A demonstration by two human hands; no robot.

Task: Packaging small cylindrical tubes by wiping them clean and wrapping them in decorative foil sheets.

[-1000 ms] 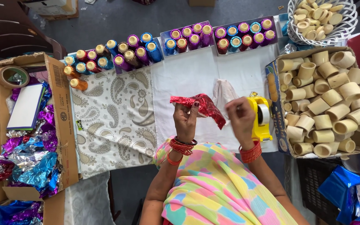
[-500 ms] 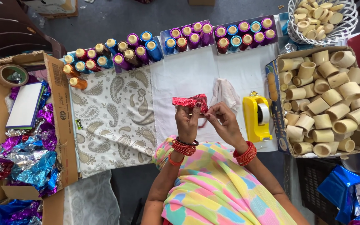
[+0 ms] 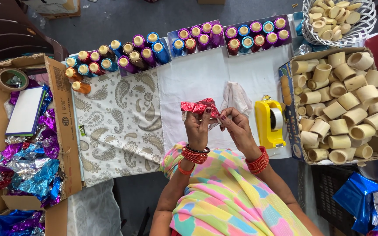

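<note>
Pinching red foil (image 3: 199,106), left hand (image 3: 197,126), right hand (image 3: 237,126), fingers closed

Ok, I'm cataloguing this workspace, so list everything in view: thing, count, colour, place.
red foil: one, shiny red, held in both hands over the white cloth
white cloth: one, centre of table
paisley cloth: one, grey-white, left of centre
spools: many, mixed colours, row along far edge
tape dispenser: one, yellow, right of the hands
tubes: many, tan, cardboard box at right
basket: one, white, top right, holding tan rings
foil sheets: many, purple, blue, silver, box at left
tape roll: one, brown, left box
left hand: pinching the foil
right hand: pinching the foil
</note>
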